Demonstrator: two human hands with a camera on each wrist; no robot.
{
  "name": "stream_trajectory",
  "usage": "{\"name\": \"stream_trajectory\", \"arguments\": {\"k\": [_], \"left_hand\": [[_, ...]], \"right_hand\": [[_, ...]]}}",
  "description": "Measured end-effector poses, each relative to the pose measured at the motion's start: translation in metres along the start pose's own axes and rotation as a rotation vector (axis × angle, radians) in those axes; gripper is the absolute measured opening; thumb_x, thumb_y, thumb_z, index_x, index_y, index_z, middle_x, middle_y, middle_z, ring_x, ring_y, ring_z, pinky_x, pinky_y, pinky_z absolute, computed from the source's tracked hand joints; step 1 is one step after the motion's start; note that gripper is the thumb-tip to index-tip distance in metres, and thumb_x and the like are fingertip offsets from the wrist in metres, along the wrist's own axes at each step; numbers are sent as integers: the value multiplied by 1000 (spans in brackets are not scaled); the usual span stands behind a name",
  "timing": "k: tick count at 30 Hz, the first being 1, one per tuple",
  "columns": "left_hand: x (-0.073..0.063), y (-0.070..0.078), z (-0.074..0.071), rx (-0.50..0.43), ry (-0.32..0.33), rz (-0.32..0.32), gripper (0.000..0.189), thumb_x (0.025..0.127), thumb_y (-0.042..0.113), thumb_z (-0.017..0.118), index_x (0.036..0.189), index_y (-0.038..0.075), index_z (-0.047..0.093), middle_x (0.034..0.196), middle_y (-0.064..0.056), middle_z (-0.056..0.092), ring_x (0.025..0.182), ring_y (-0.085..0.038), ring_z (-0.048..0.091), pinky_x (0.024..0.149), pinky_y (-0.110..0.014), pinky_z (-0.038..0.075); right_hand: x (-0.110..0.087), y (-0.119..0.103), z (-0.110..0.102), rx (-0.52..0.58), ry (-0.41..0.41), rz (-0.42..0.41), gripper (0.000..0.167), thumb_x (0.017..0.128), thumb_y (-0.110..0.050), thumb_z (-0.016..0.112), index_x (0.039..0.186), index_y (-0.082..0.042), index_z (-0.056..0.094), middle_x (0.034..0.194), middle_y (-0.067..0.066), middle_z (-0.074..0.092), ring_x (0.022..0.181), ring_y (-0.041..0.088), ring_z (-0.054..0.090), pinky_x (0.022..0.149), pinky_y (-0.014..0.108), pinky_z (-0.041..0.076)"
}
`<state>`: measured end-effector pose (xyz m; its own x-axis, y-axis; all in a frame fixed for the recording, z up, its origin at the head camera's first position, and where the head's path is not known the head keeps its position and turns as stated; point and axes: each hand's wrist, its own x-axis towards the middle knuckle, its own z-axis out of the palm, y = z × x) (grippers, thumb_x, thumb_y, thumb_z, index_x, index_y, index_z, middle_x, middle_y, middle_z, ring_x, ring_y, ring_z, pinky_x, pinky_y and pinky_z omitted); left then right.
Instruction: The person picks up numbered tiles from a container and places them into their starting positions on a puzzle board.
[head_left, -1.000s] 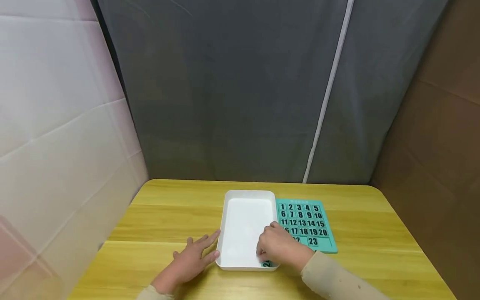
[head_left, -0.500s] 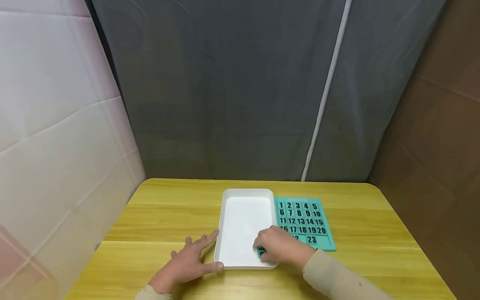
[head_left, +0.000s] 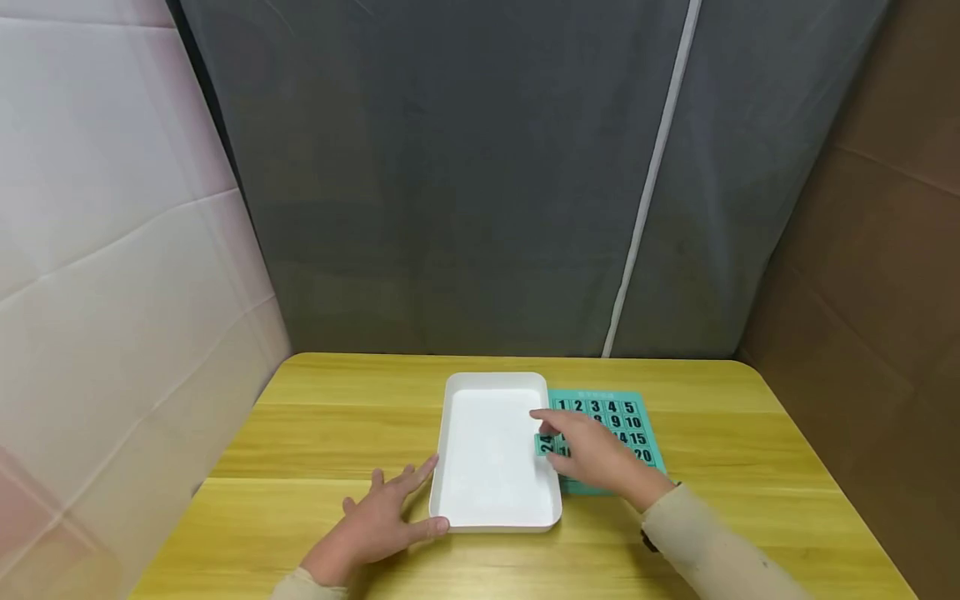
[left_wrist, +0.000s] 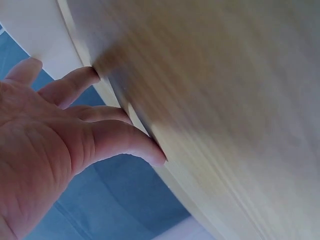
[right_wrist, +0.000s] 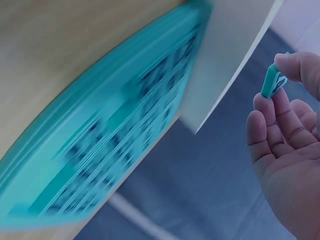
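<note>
Between thumb and fingers, my right hand pinches a small teal number tile marked 24. The tile is held over the right rim of the white tray; in the right wrist view the tile is clear of the board. Under the right hand lies a teal number board with rows of black numbers, its lower left part hidden by the hand. My left hand rests with spread fingers at the tray's left side, thumb at the near left corner. In the left wrist view its fingertips touch the wooden surface.
Tray and board stand side by side on a yellow wood-grain table. A grey curtain hangs behind the table, with a white panel on the left and a brown one on the right.
The right hand has lifted the 24 tile from the tray's near right corner and moved it away from the person, toward the board. The left hand stays at the tray's left side.
</note>
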<state>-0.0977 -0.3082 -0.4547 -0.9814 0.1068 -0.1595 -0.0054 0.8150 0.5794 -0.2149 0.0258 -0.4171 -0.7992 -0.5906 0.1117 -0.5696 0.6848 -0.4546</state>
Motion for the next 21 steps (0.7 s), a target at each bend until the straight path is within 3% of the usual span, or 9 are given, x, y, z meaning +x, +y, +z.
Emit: {"name": "stream_trajectory", "arguments": {"k": [7,11,17,21], "left_hand": [[1,3,0,4,-6,4,97,87,69,77,168,40,33,168,-28,39,150,-76,10,96,-102,2],[-1,3,-2,3,-12,-7,97,88,68,77,168,39,33,168,-28,38,151,-76,9,96,-102,1],[-3,1,-4,6,-10,-17,97,87,69,77,168,39,33,168,-28,39,151,-76,10,96,-102,2],[-3,1,-3,7,-11,-18,97,87,69,77,168,38,33,168,-28,39,150,-76,10,96,-102,3]], "right_hand": [[-42,71,-25,-53,103,121,66,93,-11,81,154,-7,55,124,5,76,116,27,73,98,51,62],[-64,103,-31,-39,152,215,60,93,-10,81,148,-1,60,119,11,76,109,30,73,92,53,62],[-74,111,-26,-42,169,267,39,91,-11,81,127,2,73,119,18,74,94,24,71,80,44,61],[-74,103,-15,-130,171,254,31,90,-14,81,118,0,77,121,21,74,105,35,73,90,53,62]]}}
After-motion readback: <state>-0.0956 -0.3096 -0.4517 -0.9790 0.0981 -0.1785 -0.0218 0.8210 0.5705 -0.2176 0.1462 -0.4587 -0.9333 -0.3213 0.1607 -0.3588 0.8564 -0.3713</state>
